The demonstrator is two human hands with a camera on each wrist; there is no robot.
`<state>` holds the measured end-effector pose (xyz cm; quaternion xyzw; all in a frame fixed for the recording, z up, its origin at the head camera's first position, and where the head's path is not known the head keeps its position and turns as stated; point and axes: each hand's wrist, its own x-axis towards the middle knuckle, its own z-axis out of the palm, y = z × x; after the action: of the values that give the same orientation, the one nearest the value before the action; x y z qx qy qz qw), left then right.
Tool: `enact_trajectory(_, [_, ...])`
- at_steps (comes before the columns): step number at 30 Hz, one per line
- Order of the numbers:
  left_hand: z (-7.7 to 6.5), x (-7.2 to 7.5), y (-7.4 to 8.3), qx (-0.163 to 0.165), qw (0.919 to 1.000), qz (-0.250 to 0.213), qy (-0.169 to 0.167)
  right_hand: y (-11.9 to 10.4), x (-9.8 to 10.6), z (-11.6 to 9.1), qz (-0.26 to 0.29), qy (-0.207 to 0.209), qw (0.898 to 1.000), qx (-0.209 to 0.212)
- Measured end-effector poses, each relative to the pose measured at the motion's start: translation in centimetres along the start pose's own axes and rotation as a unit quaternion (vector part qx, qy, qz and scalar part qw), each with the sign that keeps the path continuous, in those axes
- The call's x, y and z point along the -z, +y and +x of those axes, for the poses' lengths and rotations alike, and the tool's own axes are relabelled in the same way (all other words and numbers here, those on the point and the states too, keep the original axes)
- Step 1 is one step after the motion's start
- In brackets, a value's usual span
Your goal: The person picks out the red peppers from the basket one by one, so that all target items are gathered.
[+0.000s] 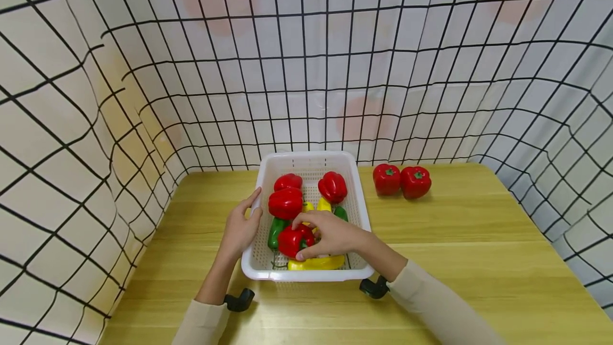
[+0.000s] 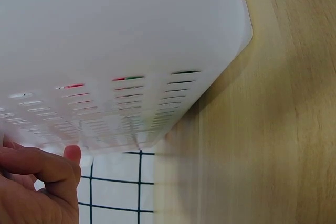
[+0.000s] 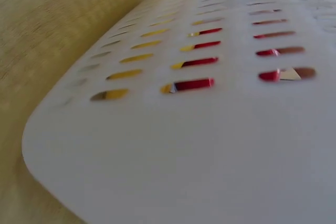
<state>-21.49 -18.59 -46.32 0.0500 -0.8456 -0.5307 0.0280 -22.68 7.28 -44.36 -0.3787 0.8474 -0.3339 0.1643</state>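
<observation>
A white plastic basket [image 1: 306,274] stands on the table, holding red, green and yellow peppers. My left hand [image 1: 240,230] grips its left rim; the left wrist view has that hand's bent fingers [image 2: 58,174] by the slotted wall [image 2: 121,30]. Inside the basket, near its front, my right hand [image 1: 337,233] holds a red bell pepper [image 1: 289,243] between fingers and thumb. Beneath that pepper lies a yellow pepper [image 1: 318,264], with a green pepper [image 1: 275,232] to the left. Only the basket's outer wall [image 3: 184,161] fills the right wrist view, the hand hidden behind it.
Two red bell peppers [image 1: 415,181] stand side by side on the wooden table [image 1: 455,265], right of the basket. More red peppers [image 1: 285,204] lie toward the basket's back. Black wire mesh [image 1: 316,63] rises behind and along both sides.
</observation>
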Motion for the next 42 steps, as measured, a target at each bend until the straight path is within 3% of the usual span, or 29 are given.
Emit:
enact_trajectory(7, [-0.02, 0.22, -0.09, -0.001, 1.0, -0.001, 0.001, -0.34, -0.21, 0.22, -0.018, 0.02, 1.0, 0.012])
enact_trajectory(23, [0.1, 0.27, 0.04, -0.005, 1.0, -0.004, -0.002, -0.52, -0.15, -0.57, -0.017, 0.061, 0.997, -0.036])
enact_trajectory(34, [0.25, 0.2, 0.09, 0.001, 1.0, 0.0, 0.001, -0.08, -0.03, -0.51, 0.02, 0.093, 0.995, -0.016])
enact_trajectory(42, [0.11, 0.08, -0.03, 0.001, 1.0, -0.003, 0.003, -0.15, 0.25, -0.71, 0.017, 0.084, 0.996, -0.016])
